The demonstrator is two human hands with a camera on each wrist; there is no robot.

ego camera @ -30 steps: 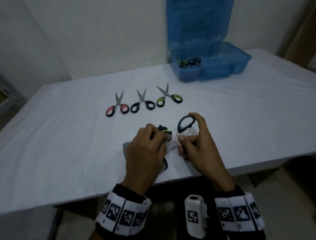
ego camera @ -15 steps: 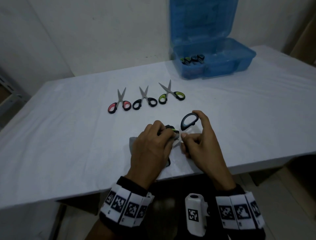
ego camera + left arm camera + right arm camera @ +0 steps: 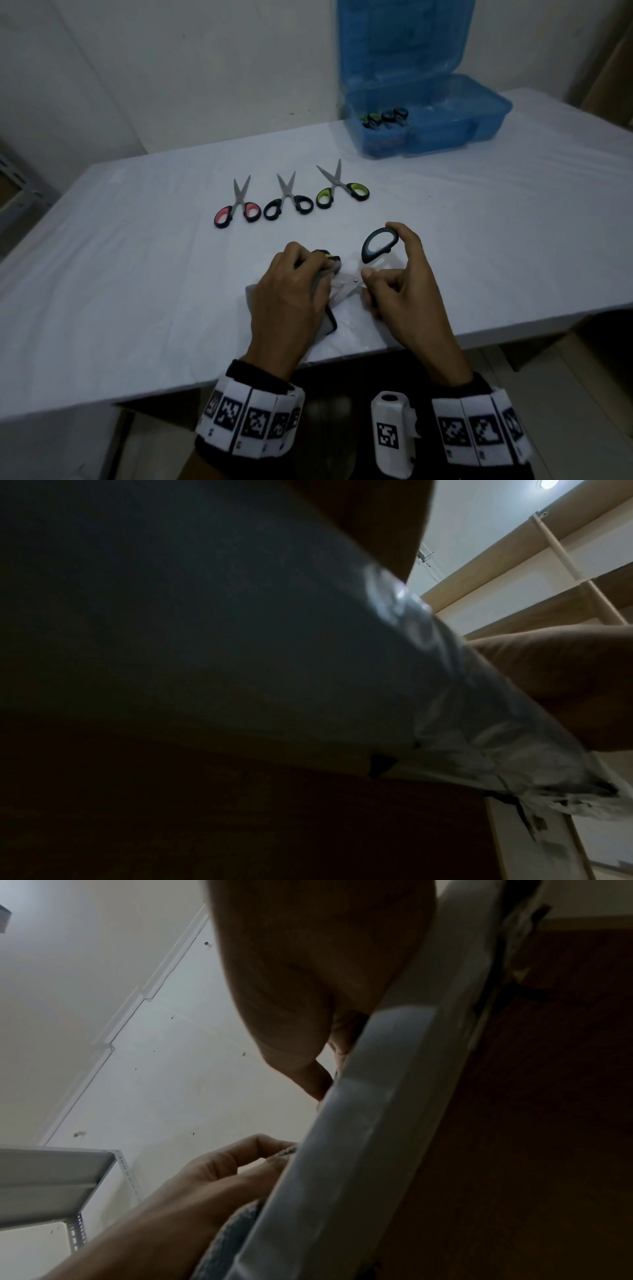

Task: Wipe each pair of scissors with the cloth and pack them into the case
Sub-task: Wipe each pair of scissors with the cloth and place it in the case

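Observation:
Near the table's front edge I hold an open pair of scissors (image 3: 346,290). My right hand (image 3: 397,265) holds its dark handle loop (image 3: 378,245), index finger on top and thumb by the pivot. My left hand (image 3: 301,274) grips the grey cloth (image 3: 252,295) bunched over the other, green-trimmed handle (image 3: 327,256) and blade. In the right wrist view the left hand (image 3: 222,1172) and cloth (image 3: 232,1229) show at the table edge. Three pairs lie in a row: pink-handled scissors (image 3: 237,209), black-handled scissors (image 3: 289,202) and green-handled scissors (image 3: 339,190).
An open blue case (image 3: 479,116) stands at the back right against the wall, lid up, with scissor handles (image 3: 383,118) in its left compartment. The white table (image 3: 137,291) ends just under my wrists. In the left wrist view only its edge (image 3: 445,696) shows, dark.
Both hands keep their hold on the scissors and the cloth and stay in about the same place. The head view has shifted a little.

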